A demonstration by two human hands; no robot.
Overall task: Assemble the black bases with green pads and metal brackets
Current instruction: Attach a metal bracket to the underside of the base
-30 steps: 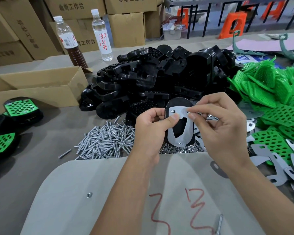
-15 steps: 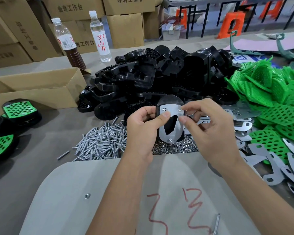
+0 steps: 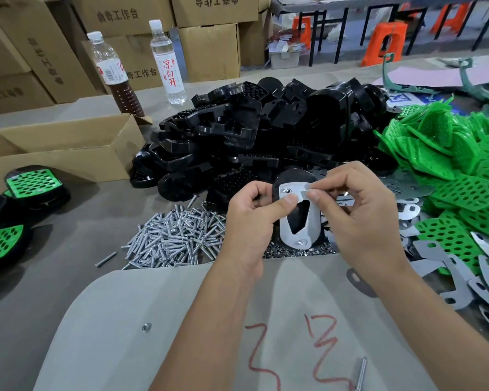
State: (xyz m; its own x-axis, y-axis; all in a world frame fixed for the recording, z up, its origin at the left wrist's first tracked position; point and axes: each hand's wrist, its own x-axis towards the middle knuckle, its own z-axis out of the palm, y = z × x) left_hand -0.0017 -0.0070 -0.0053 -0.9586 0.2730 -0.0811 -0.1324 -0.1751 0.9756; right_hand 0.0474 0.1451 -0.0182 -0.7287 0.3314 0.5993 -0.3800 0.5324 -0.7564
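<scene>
Left hand [image 3: 251, 221] bare; right hand [image 3: 359, 218] bare; forearms unsleeved.

Stacked brown cardboard boxes [image 3: 209, 43] printed with dark characters stand along the far left behind the grey counter [image 3: 54, 277], and an open cardboard box [image 3: 68, 153] sits on the counter at the left. Two plastic bottles [image 3: 168, 60] stand upright near the boxes, one holding clear liquid, the other part-filled with brown. Farther back to the right, black metal table legs [image 3: 322, 38] and orange plastic stools [image 3: 384, 42] stand on a grey floor [image 3: 342, 56] in even, soft light.
</scene>
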